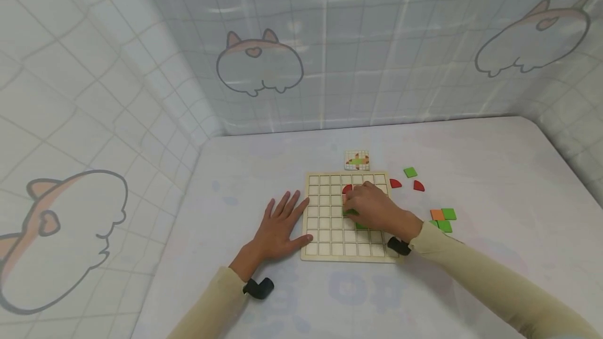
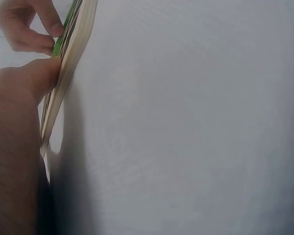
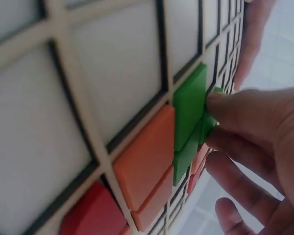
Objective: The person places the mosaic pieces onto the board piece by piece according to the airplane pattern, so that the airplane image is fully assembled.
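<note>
Placing pieces, it seems, we pinch a green tile (image 3: 206,126) between the fingertips of our right hand (image 1: 372,207), the grid board (image 1: 348,258) beneath them, our left hand (image 1: 277,232), fingers spread, touching its edge, and the next move likely calls for seating the tile flat.

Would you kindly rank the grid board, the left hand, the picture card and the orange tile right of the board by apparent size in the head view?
Largest to smallest:
1. Grid board
2. Left hand
3. Picture card
4. Orange tile
</note>
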Tool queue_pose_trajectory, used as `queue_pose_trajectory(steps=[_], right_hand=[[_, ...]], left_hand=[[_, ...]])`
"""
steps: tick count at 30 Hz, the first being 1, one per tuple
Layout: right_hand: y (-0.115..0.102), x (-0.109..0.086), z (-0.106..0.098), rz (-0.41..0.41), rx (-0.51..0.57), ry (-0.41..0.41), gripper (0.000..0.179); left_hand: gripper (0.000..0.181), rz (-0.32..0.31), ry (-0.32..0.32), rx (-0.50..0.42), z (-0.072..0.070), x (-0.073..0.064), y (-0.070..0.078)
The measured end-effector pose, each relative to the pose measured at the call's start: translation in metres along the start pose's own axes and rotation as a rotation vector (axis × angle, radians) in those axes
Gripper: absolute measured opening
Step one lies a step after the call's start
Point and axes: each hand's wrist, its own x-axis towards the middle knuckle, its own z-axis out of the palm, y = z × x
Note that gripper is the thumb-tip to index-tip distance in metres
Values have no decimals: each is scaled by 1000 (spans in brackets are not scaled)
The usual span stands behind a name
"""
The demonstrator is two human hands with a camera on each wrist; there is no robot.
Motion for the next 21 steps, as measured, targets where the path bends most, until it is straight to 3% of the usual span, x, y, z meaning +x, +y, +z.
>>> queue_pose_trajectory(steps=[5, 11, 18, 21], right_hand=[[-2, -1, 0, -47, -131, 22, 6], [2, 0, -3, 2, -72, -47, 12], [2, -6, -3, 8, -109, -59, 18], [5, -10, -4, 34, -41, -50, 20]], left_hand=[[86, 1, 5, 3, 1, 0, -2], [86, 10, 14, 0, 1, 0, -2], [86, 7, 8, 16, 3, -1, -1], [86, 3, 5, 1, 3, -1, 0]])
